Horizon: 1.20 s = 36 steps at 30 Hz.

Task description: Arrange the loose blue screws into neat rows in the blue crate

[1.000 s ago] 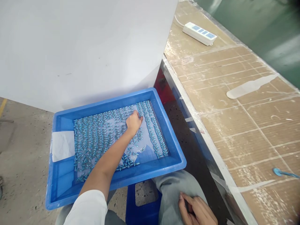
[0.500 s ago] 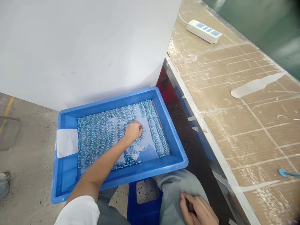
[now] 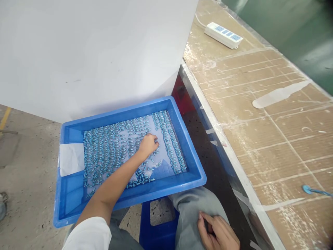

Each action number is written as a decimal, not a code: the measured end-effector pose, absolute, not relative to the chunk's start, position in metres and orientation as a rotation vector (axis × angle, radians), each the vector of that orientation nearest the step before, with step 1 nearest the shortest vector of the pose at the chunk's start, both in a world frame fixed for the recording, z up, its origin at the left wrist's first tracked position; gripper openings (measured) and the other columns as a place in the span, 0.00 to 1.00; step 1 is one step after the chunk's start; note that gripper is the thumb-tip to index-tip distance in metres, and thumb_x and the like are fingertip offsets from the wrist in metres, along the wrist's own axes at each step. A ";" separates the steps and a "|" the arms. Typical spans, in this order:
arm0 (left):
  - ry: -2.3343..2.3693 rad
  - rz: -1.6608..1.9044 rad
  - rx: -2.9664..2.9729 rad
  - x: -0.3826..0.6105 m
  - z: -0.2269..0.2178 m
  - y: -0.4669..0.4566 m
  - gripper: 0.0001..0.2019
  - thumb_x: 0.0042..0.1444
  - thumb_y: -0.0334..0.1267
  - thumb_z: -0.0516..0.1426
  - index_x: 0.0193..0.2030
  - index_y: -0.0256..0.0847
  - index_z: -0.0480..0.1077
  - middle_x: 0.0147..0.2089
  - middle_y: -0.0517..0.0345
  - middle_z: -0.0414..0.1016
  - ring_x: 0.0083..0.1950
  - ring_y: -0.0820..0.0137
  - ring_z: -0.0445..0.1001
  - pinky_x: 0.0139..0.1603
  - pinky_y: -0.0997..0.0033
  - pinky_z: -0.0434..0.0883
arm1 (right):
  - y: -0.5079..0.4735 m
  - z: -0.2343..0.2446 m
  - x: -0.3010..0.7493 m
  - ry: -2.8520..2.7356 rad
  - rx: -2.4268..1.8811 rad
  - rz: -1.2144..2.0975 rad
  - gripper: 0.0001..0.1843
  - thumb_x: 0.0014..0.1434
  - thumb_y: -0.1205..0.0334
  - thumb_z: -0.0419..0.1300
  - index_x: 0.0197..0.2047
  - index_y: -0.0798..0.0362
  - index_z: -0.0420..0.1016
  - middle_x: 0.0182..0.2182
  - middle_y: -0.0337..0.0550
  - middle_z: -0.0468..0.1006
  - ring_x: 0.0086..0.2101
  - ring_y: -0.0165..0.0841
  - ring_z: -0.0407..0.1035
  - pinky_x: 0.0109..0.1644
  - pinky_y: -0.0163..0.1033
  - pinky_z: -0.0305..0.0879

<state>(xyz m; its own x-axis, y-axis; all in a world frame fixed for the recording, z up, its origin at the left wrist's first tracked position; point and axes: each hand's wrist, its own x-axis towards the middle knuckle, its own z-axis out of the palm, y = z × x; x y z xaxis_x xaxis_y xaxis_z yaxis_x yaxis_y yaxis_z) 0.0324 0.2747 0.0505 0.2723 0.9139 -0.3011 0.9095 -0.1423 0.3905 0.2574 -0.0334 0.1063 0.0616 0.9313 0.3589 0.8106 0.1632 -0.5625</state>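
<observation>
My left hand (image 3: 148, 144) reaches over the middle of a blue plastic tray (image 3: 166, 189), its fingers bent and drawn together. Anything between those fingertips is hidden or too small to make out. Under and around it lie many small blue pin-like pieces (image 3: 104, 149), mostly in close rows on a pale sheet (image 3: 162, 139). A looser heap of them (image 3: 140, 178) sits by the near wall. My right hand (image 3: 218, 231) rests by my grey-trousered knee (image 3: 200, 205), fingers curled and thumb near the index finger; whether it holds something cannot be seen.
A white panel (image 3: 104, 52) rises behind the tray. To the right runs a cardboard-covered table (image 3: 260, 139) with a power strip (image 3: 223, 34) and a blue round-ended object (image 3: 308, 189). White paper (image 3: 71, 159) hangs over the tray's left wall. A blue stool (image 3: 158, 229) shows below.
The whole view has shifted slightly, so the tray and table appear a little further left. My left hand stays over nearly the same part of the tray; my right hand remains by the knee.
</observation>
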 end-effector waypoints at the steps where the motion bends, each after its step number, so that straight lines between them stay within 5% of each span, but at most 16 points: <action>1: 1.634 -0.010 2.056 0.032 0.050 0.274 0.15 0.55 0.35 0.58 0.48 0.41 0.80 0.47 0.48 0.79 0.49 0.63 0.77 0.54 0.69 0.71 | -0.033 0.107 0.257 -1.761 -1.666 0.228 0.10 0.57 0.71 0.63 0.42 0.51 0.77 0.21 0.33 0.69 0.20 0.26 0.61 0.26 0.36 0.62; 12: 1.650 -0.066 2.075 0.039 0.052 0.273 0.13 0.58 0.32 0.55 0.43 0.40 0.80 0.48 0.45 0.78 0.49 0.62 0.77 0.53 0.66 0.72 | -0.032 0.110 0.256 -1.776 -1.648 0.201 0.09 0.57 0.72 0.64 0.42 0.52 0.76 0.21 0.34 0.68 0.20 0.26 0.60 0.26 0.36 0.62; 25: 1.907 0.186 1.879 0.048 0.042 0.294 0.16 0.61 0.42 0.57 0.56 0.46 0.67 0.49 0.54 0.79 0.50 0.62 0.77 0.48 0.66 0.70 | -0.028 0.112 0.256 -1.818 -1.635 0.175 0.08 0.58 0.71 0.63 0.42 0.53 0.75 0.22 0.34 0.70 0.20 0.26 0.60 0.25 0.36 0.62; 36: 1.960 0.204 1.880 0.050 0.042 0.301 0.24 0.62 0.45 0.57 0.63 0.45 0.61 0.54 0.51 0.78 0.53 0.60 0.76 0.50 0.65 0.69 | -0.033 0.108 0.258 -1.793 -1.677 0.214 0.08 0.58 0.71 0.63 0.41 0.52 0.76 0.20 0.33 0.67 0.19 0.27 0.60 0.25 0.37 0.62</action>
<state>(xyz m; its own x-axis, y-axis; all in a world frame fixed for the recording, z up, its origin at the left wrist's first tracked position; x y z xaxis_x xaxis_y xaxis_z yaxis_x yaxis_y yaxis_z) 0.0498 0.3014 0.0423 -0.0019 0.9812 -0.1929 0.9203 0.0772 0.3836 0.2582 -0.0331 0.1080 0.0449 0.9353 0.3510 0.8265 0.1626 -0.5390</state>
